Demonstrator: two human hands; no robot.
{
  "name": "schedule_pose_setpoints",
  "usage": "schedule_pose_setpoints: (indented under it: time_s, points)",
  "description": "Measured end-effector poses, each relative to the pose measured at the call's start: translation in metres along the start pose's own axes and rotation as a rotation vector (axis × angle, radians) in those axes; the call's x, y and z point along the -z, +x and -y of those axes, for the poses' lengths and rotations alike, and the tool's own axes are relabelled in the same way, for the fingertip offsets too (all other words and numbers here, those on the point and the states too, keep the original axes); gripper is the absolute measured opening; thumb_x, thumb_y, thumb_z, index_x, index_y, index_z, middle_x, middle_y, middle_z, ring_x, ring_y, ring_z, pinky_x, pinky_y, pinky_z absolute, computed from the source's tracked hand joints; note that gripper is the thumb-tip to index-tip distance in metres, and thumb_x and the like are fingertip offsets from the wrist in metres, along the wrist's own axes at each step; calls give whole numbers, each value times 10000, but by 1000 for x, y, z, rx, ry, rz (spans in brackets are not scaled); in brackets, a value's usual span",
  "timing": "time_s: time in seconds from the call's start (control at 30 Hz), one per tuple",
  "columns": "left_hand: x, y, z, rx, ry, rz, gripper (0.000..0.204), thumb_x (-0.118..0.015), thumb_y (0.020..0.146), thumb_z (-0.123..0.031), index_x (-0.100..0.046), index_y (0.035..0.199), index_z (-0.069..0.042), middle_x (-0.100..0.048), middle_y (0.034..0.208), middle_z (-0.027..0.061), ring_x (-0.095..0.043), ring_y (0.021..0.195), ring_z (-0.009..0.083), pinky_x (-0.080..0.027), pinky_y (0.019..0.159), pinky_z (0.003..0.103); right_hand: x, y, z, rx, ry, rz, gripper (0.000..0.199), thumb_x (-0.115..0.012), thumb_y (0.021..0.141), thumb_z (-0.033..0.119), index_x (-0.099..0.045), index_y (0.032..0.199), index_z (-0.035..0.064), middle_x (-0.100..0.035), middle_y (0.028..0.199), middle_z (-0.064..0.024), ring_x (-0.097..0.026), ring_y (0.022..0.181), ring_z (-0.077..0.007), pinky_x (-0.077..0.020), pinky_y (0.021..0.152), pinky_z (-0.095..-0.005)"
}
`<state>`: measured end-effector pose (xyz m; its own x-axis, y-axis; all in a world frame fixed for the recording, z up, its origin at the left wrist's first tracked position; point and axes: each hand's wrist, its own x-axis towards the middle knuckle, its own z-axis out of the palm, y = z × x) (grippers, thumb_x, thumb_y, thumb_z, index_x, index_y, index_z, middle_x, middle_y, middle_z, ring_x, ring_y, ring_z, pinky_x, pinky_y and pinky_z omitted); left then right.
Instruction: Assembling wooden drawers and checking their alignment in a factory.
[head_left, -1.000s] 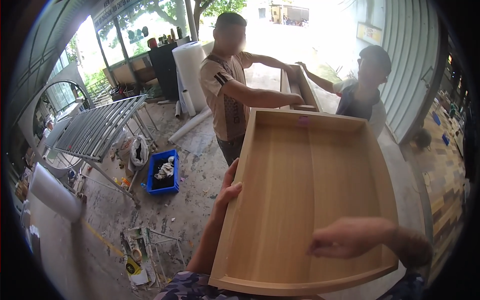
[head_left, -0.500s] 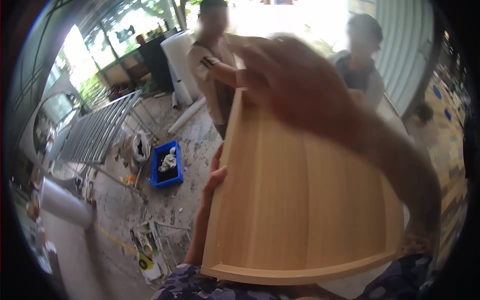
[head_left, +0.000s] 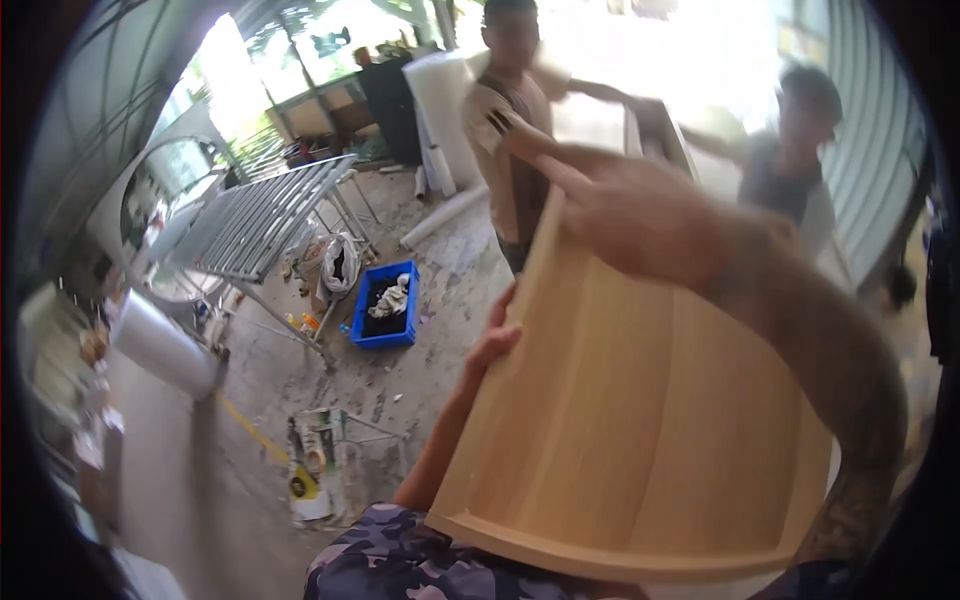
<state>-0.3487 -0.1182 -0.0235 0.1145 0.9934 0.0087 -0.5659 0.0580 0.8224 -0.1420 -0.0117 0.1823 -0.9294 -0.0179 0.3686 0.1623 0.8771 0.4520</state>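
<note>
As the wooden tray (head_left: pixel 640 400) is looking stiff, the left hand (head_left: pixel 495 340) is clasping its firm side, the right hand (head_left: pixel 650 215) pointing, grip unclear.

The tray (head_left: pixel 620 420) is stretching out before the person, the left hand (head_left: pixel 497 338) gripping its left edge, the right hand (head_left: pixel 645 218) hovering over its far end. Beyond it, one co-worker (head_left: pixel 510 165) is standing left, another (head_left: pixel 783 178) right. Leftward on the floor, a crate (head_left: pixel 386 341) is holding cloth (head_left: pixel 390 297), a bag (head_left: pixel 342 262) sitting behind it, a rack (head_left: pixel 262 222) standing further left.
</note>
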Motion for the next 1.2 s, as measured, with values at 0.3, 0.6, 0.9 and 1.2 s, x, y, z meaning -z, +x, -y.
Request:
schedule_pose_setpoints:
  time_s: [0.3, 0.6, 0.9, 1.2]
  points:
    - [-8, -9, 13, -116, -62, 30, 888, -669, 884, -269, -270, 1657, -93, -397, 1634, 142, -412, 1492, 275, -337, 1223, 416, 7, -76, 115, 131, 108, 275, 109, -639, 896, 167, -588, 800, 175, -610, 839, 10, -669, 741, -106, -488, 612, -272]
    - [13, -3, 13, -147, -4, 60, 888, -672, 867, -282, -295, 1650, -94, -381, 1650, 136, -402, 1506, 269, -336, 1229, 407, 49, -132, 101, -325, 143, 385, 104, -630, 884, 121, -637, 988, 118, -628, 785, -47, -700, 738, -234, -555, 670, -377]
    - [-23, -12, -6, -120, -6, -31, 949, -669, 815, -299, -278, 1651, -80, -373, 1656, 161, -360, 1539, 297, -289, 1259, 427, 119, -398, 132, -1629, 401, -470, 205, -524, 1067, 137, -554, 871, 83, -427, 759, 48, -388, 636, -51, -302, 542, -239]
    - [-26, 37, -9, -141, 85, 98, 936, -663, 835, -297, -271, 1653, -68, -402, 1632, 168, -409, 1494, 286, -302, 1244, 410, 132, -377, 159, -1818, 270, -518, 238, -502, 1092, 185, -700, 1133, 58, -554, 828, 15, -430, 678, -60, -353, 599, -238]
